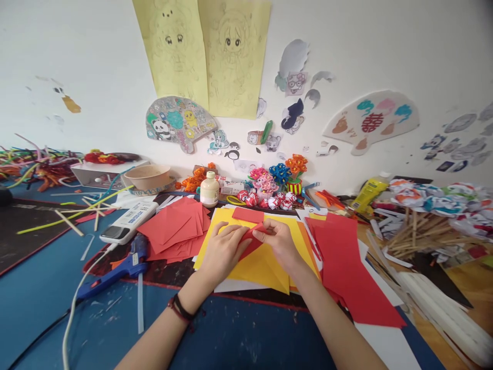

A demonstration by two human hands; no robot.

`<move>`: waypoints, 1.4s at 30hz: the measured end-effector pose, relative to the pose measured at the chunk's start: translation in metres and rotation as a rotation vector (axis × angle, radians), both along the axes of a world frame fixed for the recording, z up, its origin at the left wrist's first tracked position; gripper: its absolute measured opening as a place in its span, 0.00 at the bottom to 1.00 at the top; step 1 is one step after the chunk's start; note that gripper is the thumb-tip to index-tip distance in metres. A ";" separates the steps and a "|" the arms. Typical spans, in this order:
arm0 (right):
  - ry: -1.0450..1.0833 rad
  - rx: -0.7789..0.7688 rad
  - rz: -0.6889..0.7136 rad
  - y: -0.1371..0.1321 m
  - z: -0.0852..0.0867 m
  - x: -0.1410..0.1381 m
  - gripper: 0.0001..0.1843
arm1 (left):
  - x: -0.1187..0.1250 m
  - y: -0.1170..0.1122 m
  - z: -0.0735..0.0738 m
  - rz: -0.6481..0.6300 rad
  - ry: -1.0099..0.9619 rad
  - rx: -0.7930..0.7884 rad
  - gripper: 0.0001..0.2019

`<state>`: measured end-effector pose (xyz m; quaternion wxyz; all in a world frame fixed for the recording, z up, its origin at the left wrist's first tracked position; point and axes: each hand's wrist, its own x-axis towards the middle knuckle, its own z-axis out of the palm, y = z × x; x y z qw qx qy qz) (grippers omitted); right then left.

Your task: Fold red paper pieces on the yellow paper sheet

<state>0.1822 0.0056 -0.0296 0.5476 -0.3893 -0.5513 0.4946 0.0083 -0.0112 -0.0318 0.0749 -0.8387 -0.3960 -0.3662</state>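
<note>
Both hands hold a piece of red paper (251, 247) over a stack of yellow paper (269, 272) in the middle of the table. My left hand (225, 249) has its fingers laid over the paper's left side. With thumb and fingers, my right hand (278, 240) pinches its upper right edge, which looks folded or curled. Part of the red paper is hidden under the left fingers. Just beyond the hands, a small folded red strip (248, 215) rests on the yellow sheets.
Red paper squares (175, 226) are piled left; larger red sheets (354, 267) lie right. A blue glue gun (127, 267), its cord and a white power strip (131, 222) are at left. A cream bottle (209, 190) and pipe-cleaner flowers (280, 177) stand behind. Wooden sticks (408, 231) are right.
</note>
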 end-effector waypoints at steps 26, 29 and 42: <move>-0.093 0.106 -0.179 0.002 0.000 0.002 0.20 | 0.007 -0.005 0.013 -0.072 -0.337 -0.568 0.16; -0.064 0.078 -0.142 0.002 -0.001 0.002 0.19 | 0.007 -0.005 0.013 -0.104 -0.379 -0.638 0.16; -0.059 0.090 -0.066 0.002 -0.006 -0.003 0.13 | 0.009 -0.002 0.009 -0.137 -0.506 -0.731 0.12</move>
